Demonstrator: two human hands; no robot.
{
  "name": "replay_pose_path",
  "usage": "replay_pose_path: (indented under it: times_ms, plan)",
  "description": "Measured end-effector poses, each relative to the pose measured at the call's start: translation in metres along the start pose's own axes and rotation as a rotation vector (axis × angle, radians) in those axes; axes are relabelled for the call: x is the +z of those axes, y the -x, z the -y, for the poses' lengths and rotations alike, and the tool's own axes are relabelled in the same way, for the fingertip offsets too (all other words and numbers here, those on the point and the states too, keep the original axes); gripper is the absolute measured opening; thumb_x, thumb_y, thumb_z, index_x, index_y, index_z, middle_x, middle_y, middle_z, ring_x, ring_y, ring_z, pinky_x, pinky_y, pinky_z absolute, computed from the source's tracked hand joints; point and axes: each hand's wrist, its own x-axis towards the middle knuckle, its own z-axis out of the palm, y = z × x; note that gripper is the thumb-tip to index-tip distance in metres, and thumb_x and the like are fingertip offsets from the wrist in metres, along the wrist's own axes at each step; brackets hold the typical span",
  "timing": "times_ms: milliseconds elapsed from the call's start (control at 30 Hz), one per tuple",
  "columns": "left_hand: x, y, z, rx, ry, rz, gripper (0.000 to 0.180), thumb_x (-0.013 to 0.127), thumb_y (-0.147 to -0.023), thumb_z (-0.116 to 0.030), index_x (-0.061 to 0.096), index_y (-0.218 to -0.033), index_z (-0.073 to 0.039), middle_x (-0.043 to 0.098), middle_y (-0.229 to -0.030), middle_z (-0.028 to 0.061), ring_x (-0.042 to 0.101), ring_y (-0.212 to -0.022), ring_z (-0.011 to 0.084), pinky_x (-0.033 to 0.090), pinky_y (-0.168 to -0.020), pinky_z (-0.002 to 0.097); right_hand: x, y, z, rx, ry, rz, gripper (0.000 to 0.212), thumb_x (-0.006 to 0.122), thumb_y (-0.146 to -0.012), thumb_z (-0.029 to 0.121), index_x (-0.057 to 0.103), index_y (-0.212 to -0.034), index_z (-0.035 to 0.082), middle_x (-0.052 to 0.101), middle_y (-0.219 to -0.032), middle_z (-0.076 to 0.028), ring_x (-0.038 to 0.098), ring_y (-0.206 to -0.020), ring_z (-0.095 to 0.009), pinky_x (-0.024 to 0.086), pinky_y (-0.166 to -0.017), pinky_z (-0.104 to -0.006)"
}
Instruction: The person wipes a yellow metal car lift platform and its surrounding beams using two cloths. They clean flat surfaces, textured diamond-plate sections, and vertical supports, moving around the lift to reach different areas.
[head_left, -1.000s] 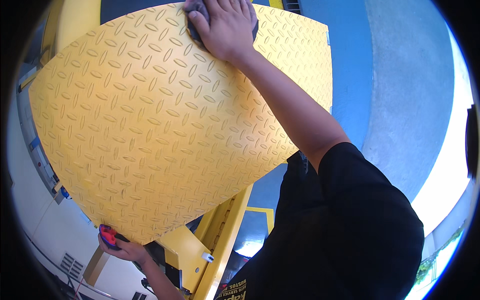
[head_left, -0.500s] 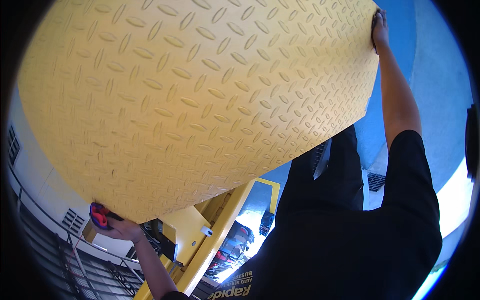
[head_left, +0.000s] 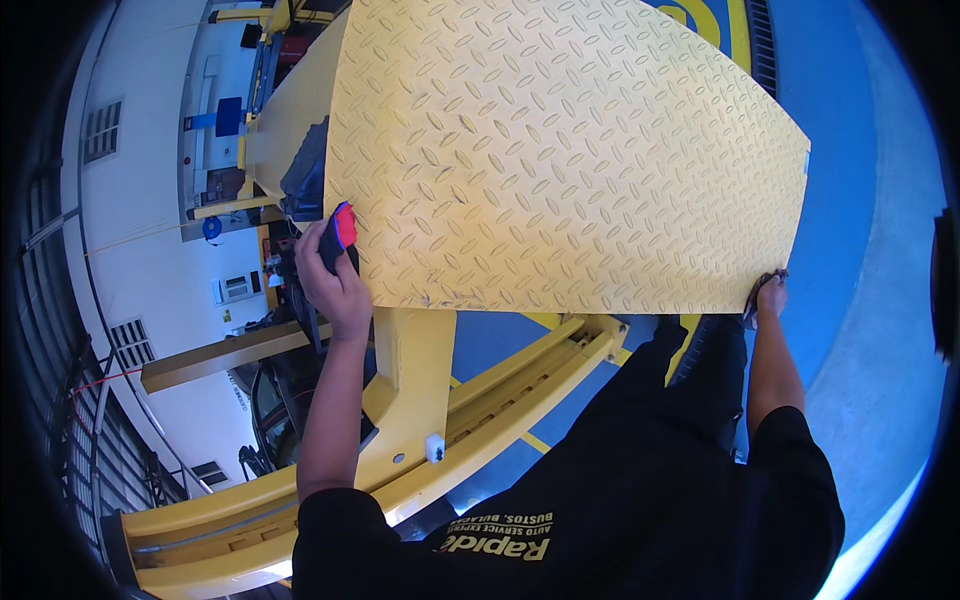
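A large yellow tread plate [head_left: 560,160] with raised diamond marks fills the space before me, tilted, with dark scuffs along its near edge. My left hand [head_left: 335,280] is closed at its left edge near the lower corner. A red and dark blue cloth [head_left: 345,228] is bunched between that hand and the metal. At the lower right corner, my right hand [head_left: 771,296] grips the plate with a dark piece of cloth [head_left: 754,300] against the edge. The fingers behind the plate are partly hidden.
A yellow steel post [head_left: 415,370] and a long yellow rail [head_left: 560,385] stand just below the plate. A beam [head_left: 225,355] juts out at the left. The floor [head_left: 825,230] is blue on the right. Dark railings [head_left: 85,430] and a white wall [head_left: 150,240] lie to the left.
The plate has swung from close overhead to a lower, more level position. My right hand has come down with it; my left hand has moved right and up in view. Both keep hold.
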Motion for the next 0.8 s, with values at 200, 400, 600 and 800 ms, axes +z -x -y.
replay_pose_path:
  times_ms: [200,400,600,800]
  plan:
    - [-0.012,0.033,-0.044,0.183,-0.376,0.433,0.079,0.070,-0.098,-0.027,0.037,-0.165,-0.001,0.029,-0.177,0.0145,0.028,-0.162,0.0352,0.019,-0.129,0.0583,-0.048,0.037,0.035,-0.139,-0.467,0.181,0.054,0.044,-0.111,0.045,0.070,-0.133,0.003,0.072,-0.102,-0.013,0.070,-0.088,-0.025,0.054,-0.077,-0.0408]
    - [-0.015,0.083,-0.066,0.277,-0.222,0.559,0.078,0.052,-0.107,-0.051,0.037,-0.167,-0.004,0.029,-0.178,0.0110,0.028,-0.162,0.0344,0.016,-0.128,0.0644,-0.081,0.119,0.048,-0.013,-1.048,0.182,0.039,0.049,-0.112,0.042,0.072,-0.116,0.010,0.058,-0.078,0.003,0.051,-0.060,-0.008,0.039,-0.056,-0.0281]
    - [0.018,-0.045,-0.043,0.472,-0.397,0.539,0.066,0.052,-0.109,-0.043,0.038,-0.169,-0.019,0.023,-0.180,0.0009,0.024,-0.164,0.0300,0.012,-0.128,0.0728,-0.133,0.124,0.009,0.024,-1.067,0.032,0.044,0.047,-0.112,0.048,0.068,-0.108,0.010,0.061,-0.081,-0.003,0.063,-0.073,-0.016,0.049,-0.064,-0.0346]
    - [0.124,-0.207,-0.053,0.400,-0.414,0.484,0.066,0.044,-0.112,-0.047,0.030,-0.171,-0.022,0.018,-0.181,0.0014,0.020,-0.166,0.0326,0.013,-0.128,0.0727,-0.196,0.138,-0.005,-0.004,-0.973,0.094,0.051,0.044,-0.113,0.049,0.061,-0.130,0.005,0.062,-0.087,-0.008,0.060,-0.057,-0.019,0.049,-0.047,-0.0346]
